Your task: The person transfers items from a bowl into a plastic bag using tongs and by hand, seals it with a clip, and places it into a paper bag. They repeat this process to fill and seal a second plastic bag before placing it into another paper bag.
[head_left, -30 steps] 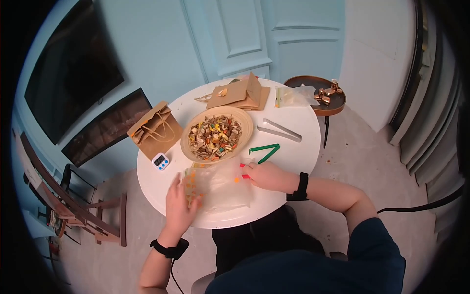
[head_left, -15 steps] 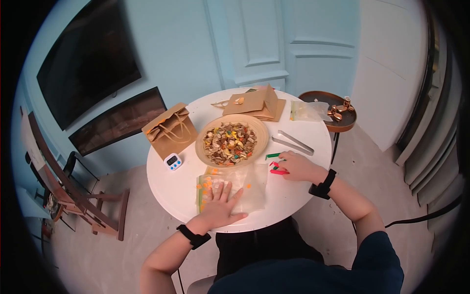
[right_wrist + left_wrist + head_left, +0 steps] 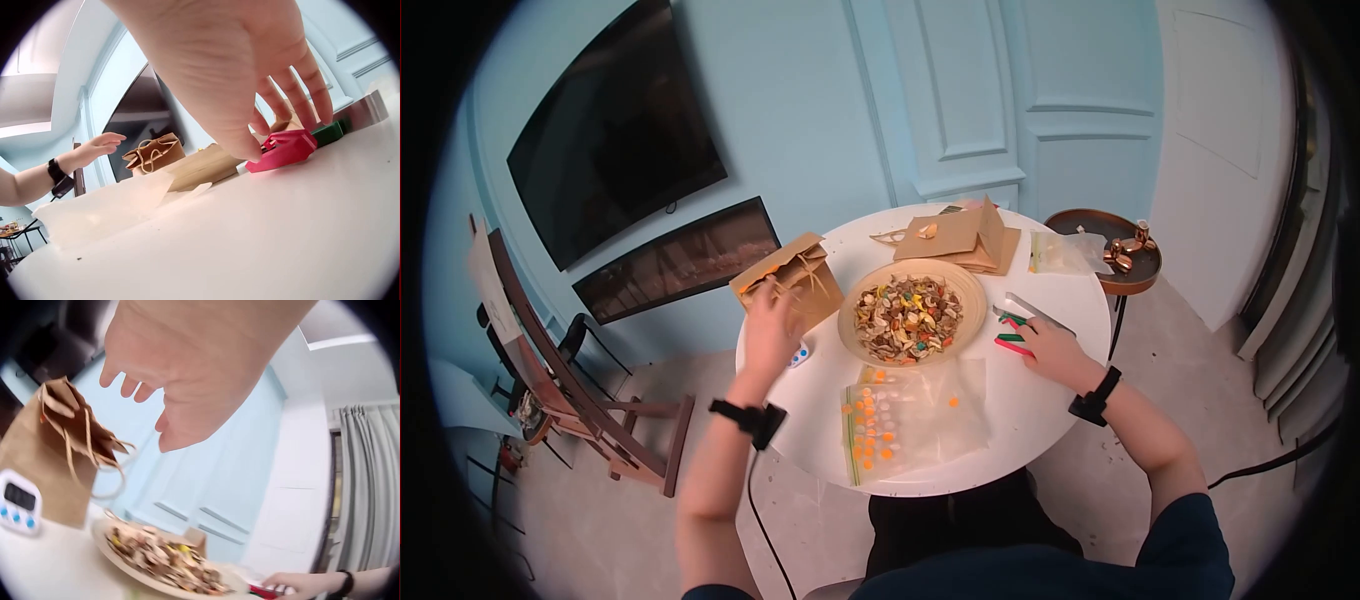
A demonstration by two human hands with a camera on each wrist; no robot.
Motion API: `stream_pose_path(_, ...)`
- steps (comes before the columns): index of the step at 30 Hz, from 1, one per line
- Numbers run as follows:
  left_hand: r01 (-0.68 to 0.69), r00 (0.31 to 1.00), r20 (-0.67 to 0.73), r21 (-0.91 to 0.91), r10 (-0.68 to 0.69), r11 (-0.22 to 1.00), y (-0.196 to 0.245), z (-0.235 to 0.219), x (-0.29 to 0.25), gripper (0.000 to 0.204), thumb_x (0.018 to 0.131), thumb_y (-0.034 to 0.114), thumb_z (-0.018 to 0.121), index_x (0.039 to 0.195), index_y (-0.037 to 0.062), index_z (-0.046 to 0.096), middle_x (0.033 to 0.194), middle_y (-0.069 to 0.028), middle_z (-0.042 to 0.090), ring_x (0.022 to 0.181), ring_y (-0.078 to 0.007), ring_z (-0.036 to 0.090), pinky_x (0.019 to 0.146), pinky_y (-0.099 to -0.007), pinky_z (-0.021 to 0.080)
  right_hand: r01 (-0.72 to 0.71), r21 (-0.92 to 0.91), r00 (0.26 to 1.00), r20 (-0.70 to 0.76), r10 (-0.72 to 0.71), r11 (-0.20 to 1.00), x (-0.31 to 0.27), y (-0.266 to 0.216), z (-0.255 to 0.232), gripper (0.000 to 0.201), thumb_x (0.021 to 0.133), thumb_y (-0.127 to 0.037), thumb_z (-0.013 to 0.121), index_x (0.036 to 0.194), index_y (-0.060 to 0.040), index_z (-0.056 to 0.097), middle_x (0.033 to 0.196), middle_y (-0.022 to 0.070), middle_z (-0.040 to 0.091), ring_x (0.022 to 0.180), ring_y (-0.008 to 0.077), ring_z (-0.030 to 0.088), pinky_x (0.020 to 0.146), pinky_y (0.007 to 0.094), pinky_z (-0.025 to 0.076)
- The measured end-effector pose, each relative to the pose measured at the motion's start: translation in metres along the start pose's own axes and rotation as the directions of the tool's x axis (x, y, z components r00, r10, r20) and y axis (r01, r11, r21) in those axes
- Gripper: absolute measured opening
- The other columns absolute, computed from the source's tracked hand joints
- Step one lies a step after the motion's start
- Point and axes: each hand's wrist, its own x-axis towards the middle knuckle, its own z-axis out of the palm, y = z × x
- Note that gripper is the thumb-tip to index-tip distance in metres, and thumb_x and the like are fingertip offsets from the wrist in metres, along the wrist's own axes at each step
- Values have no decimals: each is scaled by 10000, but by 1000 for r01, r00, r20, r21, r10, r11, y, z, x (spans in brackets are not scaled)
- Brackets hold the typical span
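Note:
My right hand is low over the table's right side, with thumb and fingers around a red bag clip. Close behind the red clip lies a green bag clip, partly hidden by the fingers. Metal tongs lie just beyond that hand. My left hand is raised in front of the brown paper bag, fingers extended and holding nothing. A clear zip bag with orange dots lies flat at the near edge, apart from both hands.
A round plate of mixed dried pieces stands mid-table. Left of it is a white timer, partly covered in the head view by the left hand. Folded paper bags and another clear bag lie toward the back.
My right hand went from the zip bag rightward to the green clip, carrying the red clip. My left hand pressed flat on the zip bag, then lifted away toward the standing paper bag.

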Motion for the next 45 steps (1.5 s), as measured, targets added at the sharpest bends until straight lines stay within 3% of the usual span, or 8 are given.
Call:
stream_pose_path(4, 58, 961, 228, 385, -156, 921, -56, 4, 36, 231, 805, 138, 598, 1006, 198, 695, 1430, -171, 366, 1316, -380, 336, 1086, -486, 274, 0, 110, 1000, -6, 1, 994, -7, -11, -24, 365, 765, -155, 627, 1102, -50, 533, 1050, 117, 543, 906, 297, 603, 752, 391, 514)
stream_pose_path(8, 57, 903, 395, 285, -171, 957, -73, 15, 55, 286, 807, 134, 578, 1045, 239, 697, 1421, -157, 379, 1337, -358, 306, 1108, -550, 181, -7, 176, 996, 90, -9, 984, -15, -20, -44, 371, 786, -154, 613, 1132, -51, 530, 1072, 115, 547, 966, 294, 584, 791, 389, 501)
stream_pose_path(22, -229, 961, 193, 162, 197, 960, -88, 22, 78, 224, 793, 100, 572, 990, 97, 678, 1150, -117, 594, 1040, -324, 541, 897, -390, 442, 79, 295, 992, 68, -104, 952, -32, -29, -47, 340, 812, -181, 617, 1124, -66, 545, 1066, 117, 566, 942, 298, 590, 790, 382, 503)
stream_pose_path(26, -89, 986, -143, -34, 83, 995, -69, 3, 34, 114, 699, -21, 592, 800, 31, 606, 946, -118, 591, 911, -328, 544, 805, -387, 440, 41, 382, 987, 125, -96, 923, -45, -37, -42, 261, 819, -179, 614, 1055, -80, 568, 979, 105, 581, 856, 295, 603, 743, 386, 502)
stream_pose_path(34, 278, 887, 396, -45, -238, 960, -108, 45, -51, 347, 811, 144, 615, 1139, 38, 577, 1112, -156, 578, 949, -296, 585, 843, -360, 480, -40, 396, 955, 286, -82, 918, -47, -32, -22, 146, 821, -200, 615, 864, -75, 553, 809, 90, 572, 736, 282, 592, 655, 370, 477)
stream_pose_path(38, 789, 563, 630, -217, -535, 574, -100, 53, -45, 601, 809, 228, 672, 1304, 12, 410, 1216, -146, 528, 1024, -237, 565, 904, -339, 449, -204, 451, 852, 519, -69, 869, -29, -24, -32, 181, 844, -234, 613, 847, -59, 570, 776, 72, 588, 698, 214, 577, 635, 321, 457)
stream_pose_path(41, 864, 453, 741, -227, -495, 450, -111, 64, -47, 659, 779, 223, 702, 1308, -8, 383, 1203, -129, 533, 1056, -203, 542, 928, -323, 425, -278, 495, 777, 620, -111, 823, -24, -9, -22, 207, 872, -257, 606, 875, -52, 585, 770, 35, 590, 689, 143, 542, 642, 286, 450)
stream_pose_path(45, 834, 531, 697, -327, -482, 445, -124, 79, -68, 724, 734, 231, 741, 1297, -41, 375, 1165, -143, 545, 1047, -215, 546, 912, -313, 433, -325, 526, 749, 651, -125, 786, -24, -4, -20, 219, 903, -271, 586, 913, -52, 597, 777, 4, 588, 708, 92, 524, 661, 260, 450)
